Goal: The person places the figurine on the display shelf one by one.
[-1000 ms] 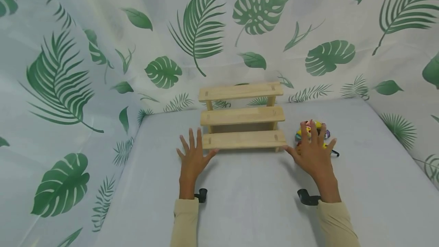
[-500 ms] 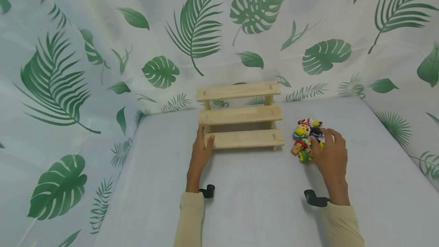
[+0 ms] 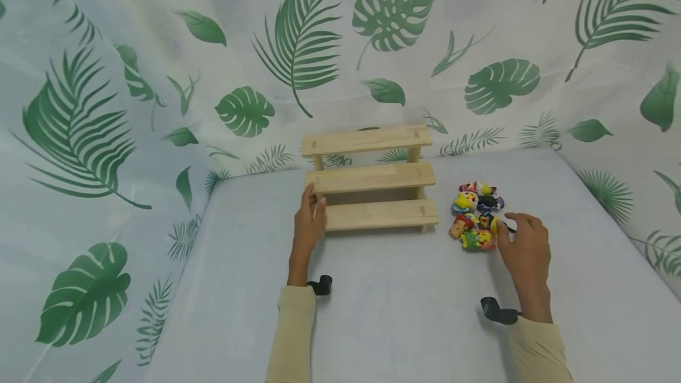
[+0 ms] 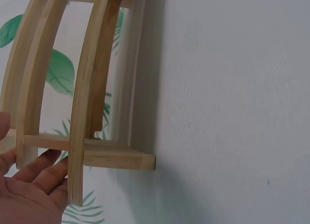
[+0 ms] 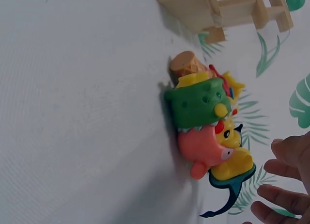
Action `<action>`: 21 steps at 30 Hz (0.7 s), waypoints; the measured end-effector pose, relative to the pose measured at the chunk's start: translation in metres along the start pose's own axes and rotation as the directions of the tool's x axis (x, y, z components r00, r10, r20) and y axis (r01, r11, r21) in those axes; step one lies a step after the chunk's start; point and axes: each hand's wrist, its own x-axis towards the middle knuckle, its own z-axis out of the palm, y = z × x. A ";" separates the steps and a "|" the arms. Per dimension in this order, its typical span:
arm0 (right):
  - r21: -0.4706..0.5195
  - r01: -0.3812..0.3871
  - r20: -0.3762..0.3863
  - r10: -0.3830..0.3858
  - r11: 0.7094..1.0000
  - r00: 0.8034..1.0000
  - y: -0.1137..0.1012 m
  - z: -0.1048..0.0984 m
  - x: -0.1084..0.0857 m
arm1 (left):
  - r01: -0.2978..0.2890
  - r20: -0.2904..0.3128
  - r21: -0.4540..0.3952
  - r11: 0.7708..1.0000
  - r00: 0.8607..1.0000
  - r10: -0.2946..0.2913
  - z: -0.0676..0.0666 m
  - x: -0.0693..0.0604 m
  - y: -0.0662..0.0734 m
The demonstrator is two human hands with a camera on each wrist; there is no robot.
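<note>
From my distant station, I find a three-step wooden shelf (image 3: pixel 370 177) at the centre, upright on a white table (image 3: pixel 404 300). The left hand (image 3: pixel 307 226) grips its left end, fingers bent against the side between the lower and middle steps; I take this as a way to steady it.

To the shelf's right, apart from it, lies a tight heap of small, bright toy figures (image 3: pixel 484 221). The right wrist view shows a green piece (image 5: pixel 196 105), a pink piece (image 5: pixel 198 146) and a brown waffle-patterned cone (image 5: pixel 185 64). The heap seems grouped to sit within easy reach. The right hand (image 3: pixel 527 250) is just beside it, thumb and fingers parted and loosely bent, holding nothing; whether a fingertip brushes a figure I cannot tell.

The figures rest directly on the table, with no container round them that I can see.

Further out are beige sleeves (image 3: pixel 292 330), black wrist mounts (image 3: pixel 497 312) and a leaf-printed sheet (image 3: pixel 404 64) rising behind.
</note>
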 end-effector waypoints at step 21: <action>-0.029 -0.018 0.114 0.021 0.999 0.993 0.010 0.016 0.000 | 0.027 -0.289 -0.201 0.979 0.953 -0.085 0.008 0.026 0.001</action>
